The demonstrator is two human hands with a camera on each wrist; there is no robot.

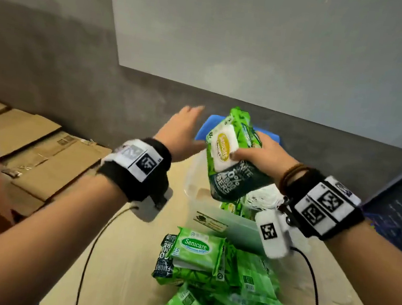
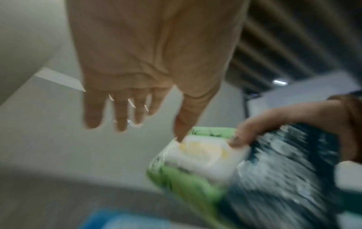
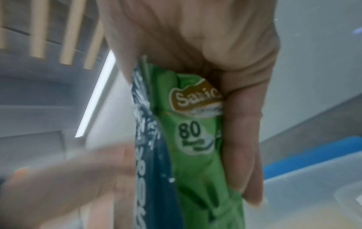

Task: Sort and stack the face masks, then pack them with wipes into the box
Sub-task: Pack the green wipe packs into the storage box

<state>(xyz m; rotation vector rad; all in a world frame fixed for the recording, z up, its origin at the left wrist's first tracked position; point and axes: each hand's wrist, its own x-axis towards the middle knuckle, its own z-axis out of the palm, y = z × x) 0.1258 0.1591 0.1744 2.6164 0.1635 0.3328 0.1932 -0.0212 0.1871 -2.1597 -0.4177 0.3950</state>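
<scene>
The right hand (image 1: pixel 257 153) clamps a Sanicare wipes pack (image 1: pixel 232 156) above the clear plastic box (image 1: pixel 231 227), left hand (image 1: pixel 185 130) spread empty beside it; gripped one-sidedly, the slick pack might slip.

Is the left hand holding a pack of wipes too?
No, the left hand is spread open with straight fingers and holds nothing, while the right hand grips the green pack of wipes above the clear box.
</scene>
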